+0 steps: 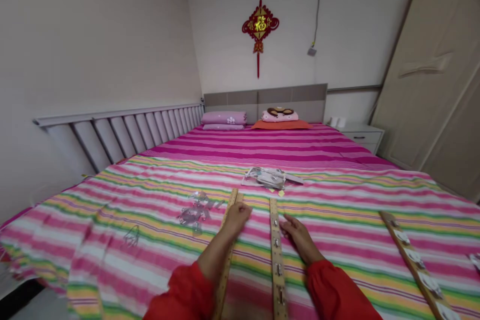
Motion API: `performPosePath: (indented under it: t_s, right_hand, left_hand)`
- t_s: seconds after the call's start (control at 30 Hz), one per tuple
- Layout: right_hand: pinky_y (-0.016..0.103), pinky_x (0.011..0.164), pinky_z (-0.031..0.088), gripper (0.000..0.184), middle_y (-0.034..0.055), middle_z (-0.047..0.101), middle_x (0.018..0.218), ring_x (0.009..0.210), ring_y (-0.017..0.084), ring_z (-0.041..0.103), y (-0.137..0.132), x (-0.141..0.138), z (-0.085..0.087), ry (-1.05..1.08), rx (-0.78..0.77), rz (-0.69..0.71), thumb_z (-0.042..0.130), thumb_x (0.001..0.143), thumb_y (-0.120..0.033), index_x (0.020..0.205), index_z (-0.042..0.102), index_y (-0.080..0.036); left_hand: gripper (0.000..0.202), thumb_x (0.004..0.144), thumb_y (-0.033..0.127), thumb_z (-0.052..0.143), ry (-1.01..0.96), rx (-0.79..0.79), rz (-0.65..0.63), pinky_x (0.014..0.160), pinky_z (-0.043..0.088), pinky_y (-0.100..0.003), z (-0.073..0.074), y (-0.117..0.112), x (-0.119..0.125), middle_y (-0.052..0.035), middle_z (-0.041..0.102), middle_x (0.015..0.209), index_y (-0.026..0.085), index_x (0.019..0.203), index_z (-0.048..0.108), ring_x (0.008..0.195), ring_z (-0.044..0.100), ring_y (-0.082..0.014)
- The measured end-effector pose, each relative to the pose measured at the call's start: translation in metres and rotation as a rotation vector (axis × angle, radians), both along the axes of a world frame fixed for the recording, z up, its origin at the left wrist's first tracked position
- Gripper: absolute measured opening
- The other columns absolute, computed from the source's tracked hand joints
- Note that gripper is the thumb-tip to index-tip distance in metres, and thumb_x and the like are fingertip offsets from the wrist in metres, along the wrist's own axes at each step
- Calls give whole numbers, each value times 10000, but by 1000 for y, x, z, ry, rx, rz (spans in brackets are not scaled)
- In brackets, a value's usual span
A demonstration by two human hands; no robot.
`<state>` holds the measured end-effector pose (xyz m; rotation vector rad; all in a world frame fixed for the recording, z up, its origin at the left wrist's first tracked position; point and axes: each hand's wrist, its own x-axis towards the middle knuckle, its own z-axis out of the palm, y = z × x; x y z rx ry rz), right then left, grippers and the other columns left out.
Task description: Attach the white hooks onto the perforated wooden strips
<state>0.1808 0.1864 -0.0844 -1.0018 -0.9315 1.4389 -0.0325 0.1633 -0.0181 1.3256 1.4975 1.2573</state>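
Note:
Two long wooden strips lie side by side on the striped bedsheet (150, 195). My left hand (237, 217) rests palm down on the left strip (224, 270), fingers curled over its upper part. My right hand (296, 230) lies beside the right strip (276, 255), which carries several small metal clips; its fingertips touch the strip's edge. Both arms wear red sleeves.
A third wooden strip (414, 260) with clips lies at the right. Clear plastic bags of small parts (268, 177) sit ahead, more plastic bags (195, 210) to the left. Pillows (224, 119) rest at the headboard, a nightstand (362, 136) and wardrobe (435, 75) at the right.

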Motion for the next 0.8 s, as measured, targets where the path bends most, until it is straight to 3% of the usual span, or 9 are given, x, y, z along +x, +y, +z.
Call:
performPosePath:
  t_s: [0.07,0.17,0.3,0.43,0.6,0.7,0.8]
  right_hand:
    - [246,483,393,457,-65,571,492,465,116,494,0,1,-2,34,-10,0,792,510,-235,926,623,-152]
    - [241,480,418,436,-41,620,534,480,117,522,0,3,-5,59,-32,-7,807,496,-219,885,621,-161]
    - [235,484,445,436,-29,647,559,485,113,546,-5,5,-6,63,-44,-18,816,487,-191,872,615,-163]
    - [226,476,458,405,-19,652,556,483,111,560,-14,7,-3,53,-54,-24,807,514,-168,874,623,-155]
    - [203,436,443,356,-17,644,538,460,99,545,-24,12,2,65,-75,-19,804,523,-163,839,641,-151]
    - [187,431,436,345,-8,643,535,456,90,539,-28,14,5,76,-92,-10,807,513,-172,820,653,-137]
    - [187,427,432,337,1,645,538,448,88,531,-31,14,9,83,-105,-17,808,497,-175,797,661,-132]
  left_hand:
    - [94,636,279,572,138,88,115,654,407,-267,3,-27,-42,11,563,622,185,632,576,667,533,-166]
    - [78,643,237,526,410,150,193,675,430,-288,-5,-66,-103,12,544,638,183,651,583,667,528,-171]
    - [232,596,109,514,645,159,234,782,459,-325,-24,-101,-149,-29,589,851,191,785,621,855,564,-205]
    - [212,656,94,493,783,160,234,745,454,-303,-35,-109,-152,-35,559,878,194,808,603,840,560,-193]
    - [148,711,102,464,827,180,250,659,407,-259,-37,-104,-142,-12,544,785,196,723,577,751,545,-163]
    - [107,726,164,485,728,226,258,649,409,-258,-33,-104,-145,-12,562,759,198,705,584,725,547,-164]
    - [79,700,244,541,503,238,276,615,414,-251,-25,-103,-151,-5,579,688,189,664,585,671,554,-161]
